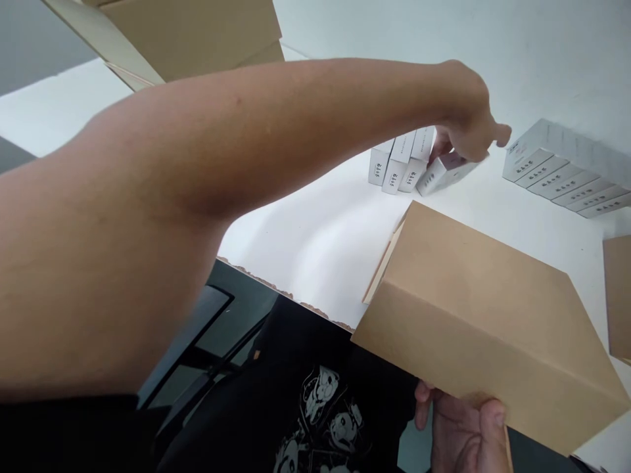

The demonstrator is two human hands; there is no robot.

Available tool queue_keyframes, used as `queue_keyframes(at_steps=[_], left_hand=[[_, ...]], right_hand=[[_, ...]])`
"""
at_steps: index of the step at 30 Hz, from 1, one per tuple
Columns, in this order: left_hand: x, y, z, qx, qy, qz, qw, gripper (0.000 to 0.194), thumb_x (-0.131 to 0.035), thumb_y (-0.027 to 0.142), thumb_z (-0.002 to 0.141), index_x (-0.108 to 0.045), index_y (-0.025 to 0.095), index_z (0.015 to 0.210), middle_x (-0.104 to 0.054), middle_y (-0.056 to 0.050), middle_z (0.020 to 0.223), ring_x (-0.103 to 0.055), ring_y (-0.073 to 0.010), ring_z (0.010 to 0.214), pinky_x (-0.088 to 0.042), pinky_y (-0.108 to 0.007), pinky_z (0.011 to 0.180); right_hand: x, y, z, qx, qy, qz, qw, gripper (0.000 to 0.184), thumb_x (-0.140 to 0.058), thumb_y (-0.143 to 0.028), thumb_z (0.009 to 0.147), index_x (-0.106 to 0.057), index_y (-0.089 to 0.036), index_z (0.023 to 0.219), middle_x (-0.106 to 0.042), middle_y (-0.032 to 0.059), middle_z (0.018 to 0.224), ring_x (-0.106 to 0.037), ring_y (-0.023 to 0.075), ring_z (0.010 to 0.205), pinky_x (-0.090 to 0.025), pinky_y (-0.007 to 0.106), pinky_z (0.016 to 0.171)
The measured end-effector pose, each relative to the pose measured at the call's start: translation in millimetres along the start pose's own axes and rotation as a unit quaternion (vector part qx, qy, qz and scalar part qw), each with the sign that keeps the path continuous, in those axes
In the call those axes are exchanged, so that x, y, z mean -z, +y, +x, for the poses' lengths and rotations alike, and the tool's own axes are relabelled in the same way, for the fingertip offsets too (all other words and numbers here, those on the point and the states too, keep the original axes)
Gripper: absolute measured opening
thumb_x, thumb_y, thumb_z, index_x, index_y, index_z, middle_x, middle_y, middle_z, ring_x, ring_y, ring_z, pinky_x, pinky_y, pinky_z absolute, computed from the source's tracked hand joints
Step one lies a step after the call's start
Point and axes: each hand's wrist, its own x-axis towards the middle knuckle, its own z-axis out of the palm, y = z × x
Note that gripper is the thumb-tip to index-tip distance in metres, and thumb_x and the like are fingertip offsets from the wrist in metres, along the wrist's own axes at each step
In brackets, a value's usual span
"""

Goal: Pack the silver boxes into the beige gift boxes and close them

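Note:
My left hand (466, 121) reaches across the white table and is closed on a small white box (446, 172) with dark print. The held box leans at an angle. Several similar white boxes (400, 161) stand in a row just left of it. My forearm covers part of that row. At the table's front edge, my right hand (466, 430) grips the lower side of a brown cardboard box (473, 295) from below, thumb against its face. The carton is tilted, and its left end shows a flap edge; its inside is hidden.
Another row of white boxes (557, 171) stands at the far right. A brown carton (616, 295) sits at the right edge of view. A larger open carton (197, 33) is at the upper left. The table's chipped front edge (276, 289) runs below my forearm.

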Motion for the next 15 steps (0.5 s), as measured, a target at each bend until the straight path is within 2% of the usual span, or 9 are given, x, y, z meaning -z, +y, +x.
queue_keyframes(at_steps=[2,3,5,7,9,10,12,15], left_hand=[[0.6,-3.7,1.0,-0.027,-0.055,0.070,0.996,0.095,-0.076,0.007,0.075,-0.055,0.061,0.151,-0.081,0.009,0.117,-0.068,-0.0313,0.118,-0.034,-0.062,0.120],[0.5,-4.6,0.7,-0.036,-0.062,0.092,0.993,0.091,-0.074,0.009,0.078,-0.055,0.061,0.151,-0.078,0.009,0.127,-0.066,-0.0311,0.120,-0.034,-0.061,0.118],[-0.4,-4.4,-0.7,-0.049,-0.054,0.124,0.990,0.064,-0.070,0.019,0.087,-0.067,0.054,0.142,-0.073,0.005,0.138,-0.065,-0.0339,0.121,-0.037,-0.063,0.114],[-2.4,-2.8,-2.2,-0.059,-0.034,0.141,0.988,0.034,-0.061,0.038,0.100,-0.077,0.042,0.130,-0.071,-0.002,0.139,-0.063,-0.0400,0.123,-0.037,-0.069,0.110],[-6.8,-1.2,-2.1,-0.061,-0.024,0.150,0.986,0.039,-0.054,0.056,0.105,-0.081,0.033,0.120,-0.071,-0.008,0.137,-0.062,-0.0460,0.124,-0.037,-0.075,0.108],[-10.0,-0.6,-1.3,-0.059,-0.020,0.150,0.987,0.041,-0.060,0.060,0.102,-0.081,0.030,0.118,-0.071,-0.010,0.136,-0.063,-0.0471,0.124,-0.039,-0.075,0.107],[-17.7,0.4,0.7,-0.054,-0.001,0.138,0.989,0.037,-0.075,0.050,0.097,-0.079,0.025,0.123,-0.070,-0.012,0.135,-0.064,-0.0439,0.123,-0.045,-0.068,0.108],[-26.8,3.1,-1.1,-0.023,0.054,0.102,0.993,0.051,-0.078,0.025,0.096,-0.065,0.015,0.143,-0.061,-0.017,0.148,-0.059,-0.0363,0.136,-0.048,-0.053,0.115]], right_hand=[[-2.5,0.4,1.2,0.002,0.009,0.009,1.000,0.043,-0.058,-0.058,0.107,-0.070,-0.030,0.137,-0.075,0.0095,0.096,-0.073,0.0252,0.074,-0.058,0.034,0.051],[-3.8,0.4,1.8,0.003,0.012,0.010,1.000,0.043,-0.058,-0.058,0.107,-0.071,-0.029,0.135,-0.075,0.0095,0.096,-0.073,0.0249,0.074,-0.058,0.034,0.051],[-6.2,-0.3,2.7,0.006,0.018,0.008,1.000,0.042,-0.058,-0.059,0.107,-0.073,-0.029,0.133,-0.076,0.0090,0.095,-0.073,0.0246,0.074,-0.058,0.033,0.051],[-8.2,-1.8,3.2,0.009,0.021,0.004,1.000,0.042,-0.060,-0.061,0.106,-0.074,-0.032,0.132,-0.077,0.0078,0.092,-0.073,0.0246,0.072,-0.057,0.033,0.050],[-9.5,-3.3,3.5,0.010,0.025,-0.007,1.000,0.041,-0.059,-0.062,0.106,-0.076,-0.035,0.130,-0.077,0.0066,0.091,-0.073,0.0246,0.070,-0.055,0.032,0.049],[-9.7,-3.8,3.7,0.008,0.024,-0.018,1.000,0.042,-0.054,-0.063,0.108,-0.078,-0.035,0.128,-0.077,0.0058,0.091,-0.073,0.0245,0.070,-0.055,0.032,0.049],[-9.3,-3.8,4.4,0.009,0.019,-0.038,0.999,0.047,-0.045,-0.064,0.111,-0.081,-0.035,0.123,-0.077,0.0051,0.089,-0.074,0.0246,0.071,-0.054,0.031,0.051],[-7.5,-2.6,5.3,0.023,0.005,-0.041,0.999,0.046,-0.049,-0.062,0.110,-0.081,-0.030,0.117,-0.077,0.0084,0.084,-0.072,0.0251,0.069,-0.055,0.032,0.051]])
